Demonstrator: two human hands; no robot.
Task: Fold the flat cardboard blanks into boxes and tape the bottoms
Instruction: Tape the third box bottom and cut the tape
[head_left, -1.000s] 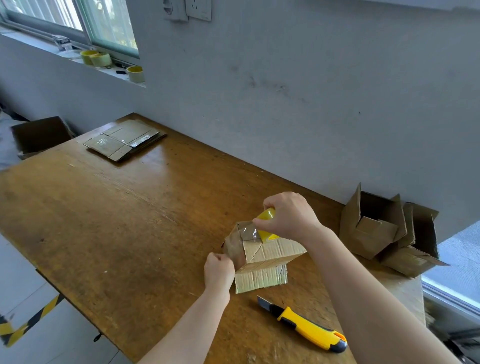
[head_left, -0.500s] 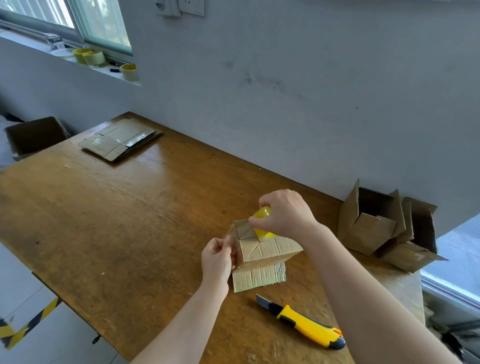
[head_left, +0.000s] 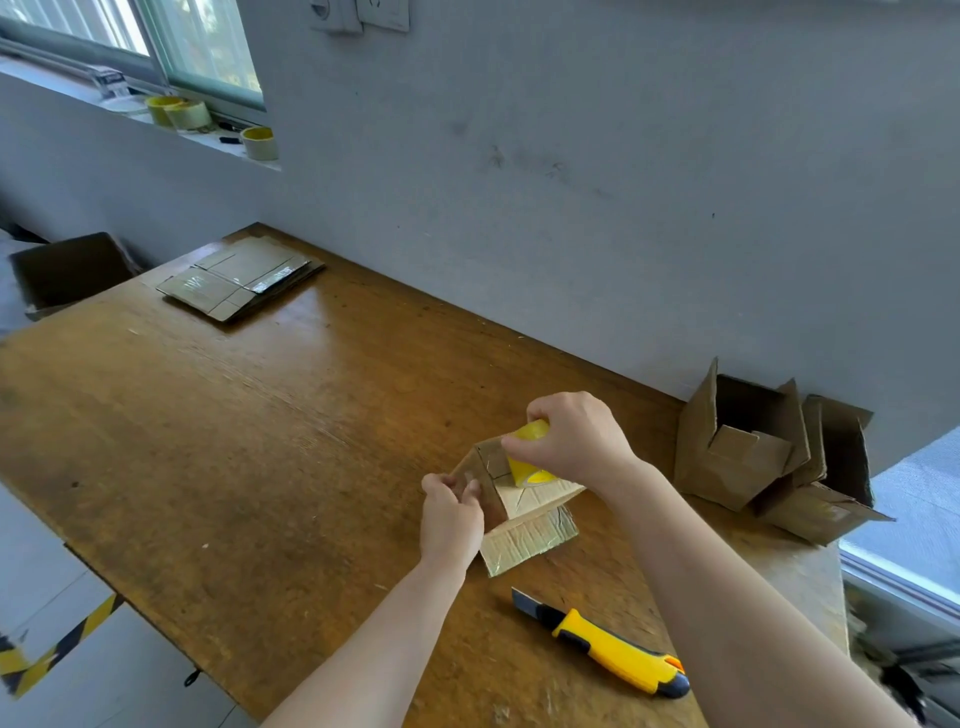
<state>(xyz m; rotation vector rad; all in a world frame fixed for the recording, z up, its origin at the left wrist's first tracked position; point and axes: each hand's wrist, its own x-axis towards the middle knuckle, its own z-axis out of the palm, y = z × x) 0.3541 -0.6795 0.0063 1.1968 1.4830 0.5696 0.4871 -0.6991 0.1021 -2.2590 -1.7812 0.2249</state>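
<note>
A small cardboard box (head_left: 524, 506) stands bottom-up near the front right of the wooden table (head_left: 249, 426), one flap lying flat toward me. My right hand (head_left: 574, 439) grips a yellow tape roll (head_left: 530, 457) on top of the box's closed flaps. My left hand (head_left: 449, 512) pinches the box's left side, where the tape end seems to come down. A stack of flat cardboard blanks (head_left: 241, 283) lies at the far left of the table. Two folded boxes (head_left: 769, 452) lie on their sides at the right, against the wall.
A yellow utility knife (head_left: 605, 644) lies on the table in front of the box, blade end pointing left. Several tape rolls (head_left: 208, 122) stand on the window sill. A dark open carton (head_left: 67, 270) stands off the table's far left corner.
My left hand has moved from the table in front of the box up to its left side and now pinches there. The right hand holds the roll on top in the same place.
</note>
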